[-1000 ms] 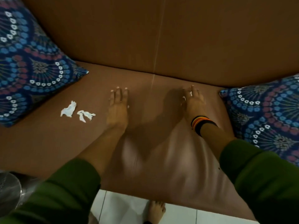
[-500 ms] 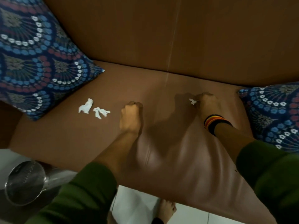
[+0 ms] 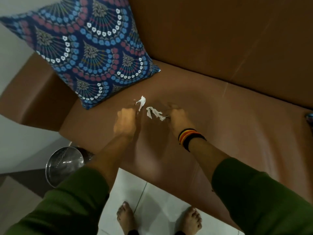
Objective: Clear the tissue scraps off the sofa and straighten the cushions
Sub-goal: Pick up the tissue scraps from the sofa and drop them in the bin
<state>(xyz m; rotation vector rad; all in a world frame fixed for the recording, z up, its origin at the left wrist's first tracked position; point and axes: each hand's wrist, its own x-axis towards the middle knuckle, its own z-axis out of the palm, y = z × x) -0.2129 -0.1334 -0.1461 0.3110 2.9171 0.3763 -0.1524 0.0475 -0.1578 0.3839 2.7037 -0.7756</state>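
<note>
Two white tissue scraps lie on the brown sofa seat (image 3: 237, 126), just in front of the blue patterned cushion (image 3: 94, 53). My left hand (image 3: 127, 120) is curled, with its fingertips pinching the lower end of the left scrap (image 3: 142, 101). Wearing striped bangles at the wrist, my right hand (image 3: 177, 118) is curled too, and its fingers close on the right end of the other scrap (image 3: 153, 113). Both hands are blurred by motion. The cushion leans against the sofa's left corner, tilted.
A shiny steel bin (image 3: 64, 165) stands on the floor by the sofa's left front corner. An edge of a second patterned cushion (image 3: 310, 118) shows at the far right. My bare feet (image 3: 126, 216) stand on white tiles in front of the sofa.
Both hands have moved left from the middle of the seat to the two scraps by the left cushion. The view has swung left, and the right cushion has nearly left the frame.
</note>
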